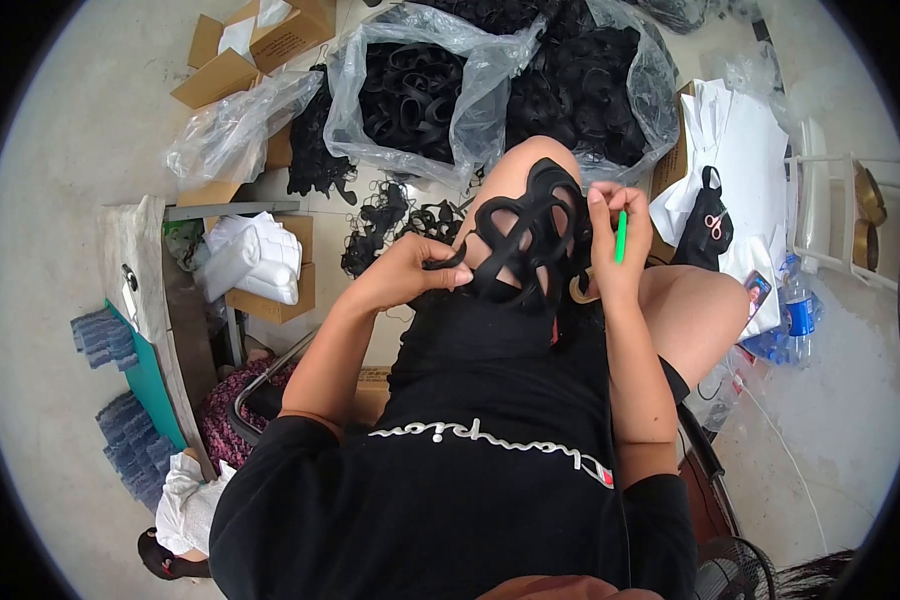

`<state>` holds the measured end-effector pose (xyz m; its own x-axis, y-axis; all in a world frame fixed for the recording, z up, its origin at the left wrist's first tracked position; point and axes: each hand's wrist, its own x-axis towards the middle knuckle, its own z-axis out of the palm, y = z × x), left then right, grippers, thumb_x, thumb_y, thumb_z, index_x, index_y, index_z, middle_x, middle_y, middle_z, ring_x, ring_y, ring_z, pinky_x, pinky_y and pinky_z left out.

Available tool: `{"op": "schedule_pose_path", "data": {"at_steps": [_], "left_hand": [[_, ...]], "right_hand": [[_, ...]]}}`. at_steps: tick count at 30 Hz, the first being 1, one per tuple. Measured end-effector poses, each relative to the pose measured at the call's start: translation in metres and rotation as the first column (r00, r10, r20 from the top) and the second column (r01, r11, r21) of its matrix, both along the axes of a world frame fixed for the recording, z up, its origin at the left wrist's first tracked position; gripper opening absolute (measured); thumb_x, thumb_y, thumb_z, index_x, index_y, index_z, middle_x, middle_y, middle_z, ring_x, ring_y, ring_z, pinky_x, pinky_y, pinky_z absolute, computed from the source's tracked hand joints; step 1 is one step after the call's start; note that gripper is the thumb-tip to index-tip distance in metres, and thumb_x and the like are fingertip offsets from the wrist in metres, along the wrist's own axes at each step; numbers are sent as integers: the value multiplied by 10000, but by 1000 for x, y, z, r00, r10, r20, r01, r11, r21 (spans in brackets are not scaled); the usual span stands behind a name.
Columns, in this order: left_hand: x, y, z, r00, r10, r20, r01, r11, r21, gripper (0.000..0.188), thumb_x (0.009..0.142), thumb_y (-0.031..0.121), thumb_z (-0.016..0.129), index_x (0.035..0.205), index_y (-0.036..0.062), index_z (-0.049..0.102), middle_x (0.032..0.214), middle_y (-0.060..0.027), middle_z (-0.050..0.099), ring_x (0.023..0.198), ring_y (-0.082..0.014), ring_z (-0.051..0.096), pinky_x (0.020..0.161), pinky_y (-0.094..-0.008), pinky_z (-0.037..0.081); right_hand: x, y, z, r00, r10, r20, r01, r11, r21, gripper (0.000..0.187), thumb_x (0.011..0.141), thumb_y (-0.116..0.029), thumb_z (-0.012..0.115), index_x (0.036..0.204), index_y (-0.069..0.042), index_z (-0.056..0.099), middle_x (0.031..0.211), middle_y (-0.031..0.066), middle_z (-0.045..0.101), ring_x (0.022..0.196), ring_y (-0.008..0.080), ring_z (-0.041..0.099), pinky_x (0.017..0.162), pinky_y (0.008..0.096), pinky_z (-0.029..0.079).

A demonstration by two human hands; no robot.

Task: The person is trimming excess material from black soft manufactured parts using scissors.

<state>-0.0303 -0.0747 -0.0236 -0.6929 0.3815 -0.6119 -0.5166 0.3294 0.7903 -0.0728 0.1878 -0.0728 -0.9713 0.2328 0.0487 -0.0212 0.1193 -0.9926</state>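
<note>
Black strap loops (511,243) lie in an overlapping pile on my raised thigh, with bare skin showing through their openings. My left hand (420,268) pinches the end of one black strap between thumb and fingers at the pile's left side. Just right of the pile, my right hand (618,225) is curled with a slim green pen-like stick (621,238) in it. The stick's lower end points toward my wrist, and its other end is hidden by my fingers. A tan ring-shaped thing (580,291) shows partly beside my right wrist.
Clear plastic bags (345,75) full of black straps stand ahead. Loose black pieces (375,225) litter the floor. Left are cardboard boxes (295,40) and a white bundle (255,255). At right are white sheets (715,130), small scissors (714,222), a phone (757,295) and a bottle (799,310).
</note>
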Motion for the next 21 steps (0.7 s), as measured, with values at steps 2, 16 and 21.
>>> {"op": "schedule_pose_path", "data": {"at_steps": [2,16,21], "left_hand": [[1,-1,5,999,35,-22,-35,999,12,216,836,206,721,832,-8,689,682,38,593,630,-34,484,587,-203,391],[13,-38,-6,999,41,34,-37,991,-127,178,817,181,730,777,12,690,574,63,543,489,-8,390,446,-209,289],[22,-59,-45,993,27,-117,-51,976,-210,203,791,149,741,891,-15,677,735,-2,601,610,-66,490,528,-236,397]], "right_hand": [[8,-11,38,950,224,-217,-202,972,119,158,770,40,584,815,-32,451,981,147,642,900,275,606,810,346,478],[-47,20,3,986,-164,-18,146,921,-360,195,796,51,558,736,-74,421,841,82,622,781,114,544,711,230,428],[-61,48,-8,953,-299,38,289,868,-405,267,825,-21,641,713,-99,412,683,-8,503,696,72,484,625,209,371]]}}
